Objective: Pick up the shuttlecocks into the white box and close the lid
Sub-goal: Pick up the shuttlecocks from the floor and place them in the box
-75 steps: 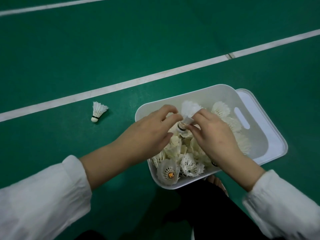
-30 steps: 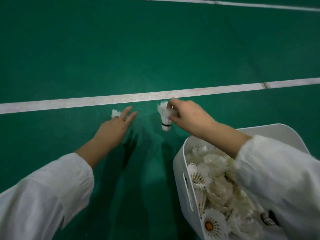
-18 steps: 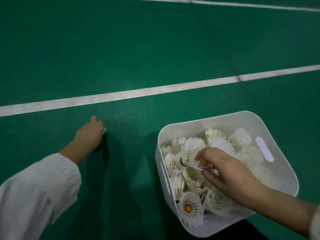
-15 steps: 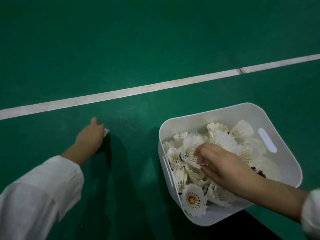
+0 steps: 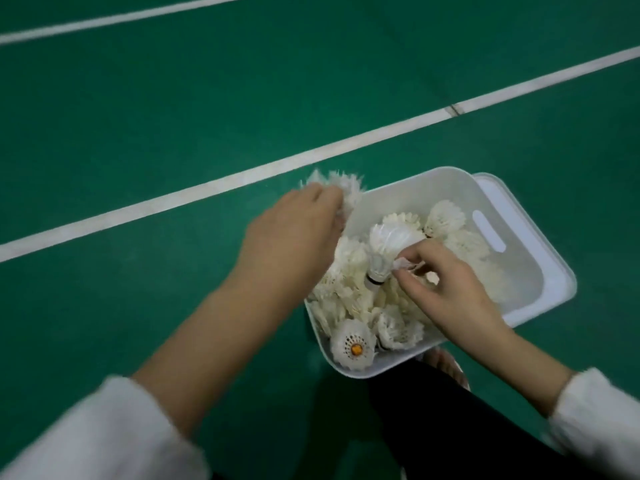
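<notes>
The white box point(image 5: 450, 188) stands on the green floor, filled with several white shuttlecocks point(image 5: 353, 344). My left hand point(image 5: 294, 237) hovers at the box's far-left corner, shut on a white shuttlecock point(image 5: 343, 188) whose feathers stick out past my fingers. My right hand point(image 5: 446, 289) is over the pile inside the box, its fingertips pinching the feathers of an upright shuttlecock point(image 5: 384, 251) with a black band at its cork. The white lid point(image 5: 540, 244) lies under the box, showing along its right side.
White court lines point(image 5: 242, 178) cross the green floor beyond the box. A dark trouser leg point(image 5: 450, 438) and a foot point(image 5: 446, 365) sit just below the box. White sleeves cover both forearms.
My left hand has lifted a shuttlecock off the floor and carried it right to the box's corner. My right hand stays over the pile, now holding an upright shuttlecock by its feathers.
</notes>
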